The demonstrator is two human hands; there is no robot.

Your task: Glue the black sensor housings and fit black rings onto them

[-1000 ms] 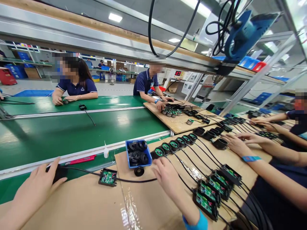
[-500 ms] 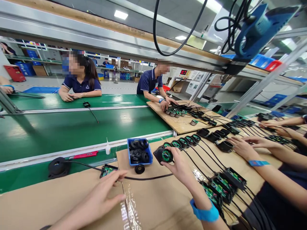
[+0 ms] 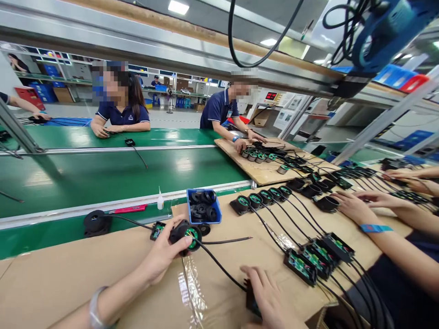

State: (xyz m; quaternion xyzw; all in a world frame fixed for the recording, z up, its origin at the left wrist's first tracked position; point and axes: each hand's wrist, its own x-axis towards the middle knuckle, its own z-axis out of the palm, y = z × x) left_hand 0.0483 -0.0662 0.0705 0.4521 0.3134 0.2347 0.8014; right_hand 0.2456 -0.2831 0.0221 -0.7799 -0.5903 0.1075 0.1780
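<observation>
My left hand (image 3: pixel 165 256) is closed round a black round housing (image 3: pixel 175 232), its thumb at the green circuit board (image 3: pixel 192 237) inside it. A black cable (image 3: pixel 219 266) runs from the housing down to a black rectangular box (image 3: pixel 252 299) on the cardboard. My right hand (image 3: pixel 265 297) grips this box and hides most of it. Just beyond the left hand is a blue bin (image 3: pixel 205 219) with black round parts (image 3: pixel 203 204). To its left lie a small open box with a circuit board (image 3: pixel 157 230) and another black housing (image 3: pixel 97 223).
A row of cabled housings (image 3: pixel 255 201) leads to open circuit-board boxes (image 3: pixel 302 265) on the right. A co-worker's hands (image 3: pixel 356 208) work beside them. A white bottle (image 3: pixel 160 200) and red knife (image 3: pixel 128 209) lie near the green belt (image 3: pixel 154 169). A blue tool (image 3: pixel 380 36) hangs overhead.
The round housing has passed from my right hand to my left and moved left, away from the row. My right hand has come down and nearer, onto the black box.
</observation>
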